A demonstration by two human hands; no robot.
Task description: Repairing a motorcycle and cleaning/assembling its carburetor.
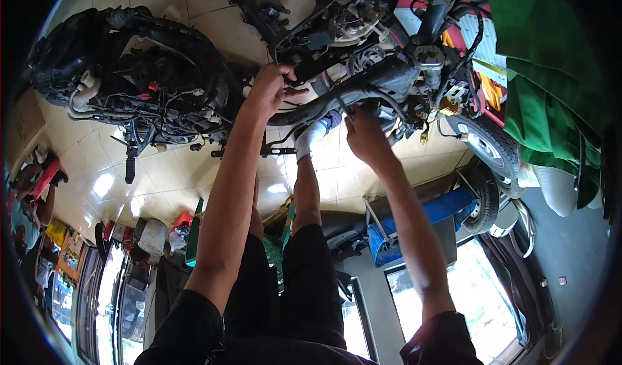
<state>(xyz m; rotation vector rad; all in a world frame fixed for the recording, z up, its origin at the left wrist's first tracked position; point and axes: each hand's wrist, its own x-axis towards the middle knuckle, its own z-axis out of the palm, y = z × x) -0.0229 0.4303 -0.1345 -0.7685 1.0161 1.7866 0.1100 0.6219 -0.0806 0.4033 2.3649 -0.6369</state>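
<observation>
A partly stripped motorcycle with a black frame tube (382,80) lies across the view in front of me. My left hand (269,90) is at the frame's left part, its thumb stretched out and its other fingers curled beside a black part (314,67). What those fingers hold is hidden. To the right and nearer, my right hand (368,135) is closed just below the frame tube. A thin dark piece (343,107) shows by its fingertips; its kind cannot be made out. Exposed wiring and hoses (363,31) lie beyond my hands.
A second stripped motorcycle body (149,80) with loose wires stands at the left on the tiled floor (155,171). A wheel (486,146) and a green cloth (551,73) are at the right. Behind my legs are a blue bench-like thing (421,219) and a green crate (275,271). Another person (32,203) appears far left.
</observation>
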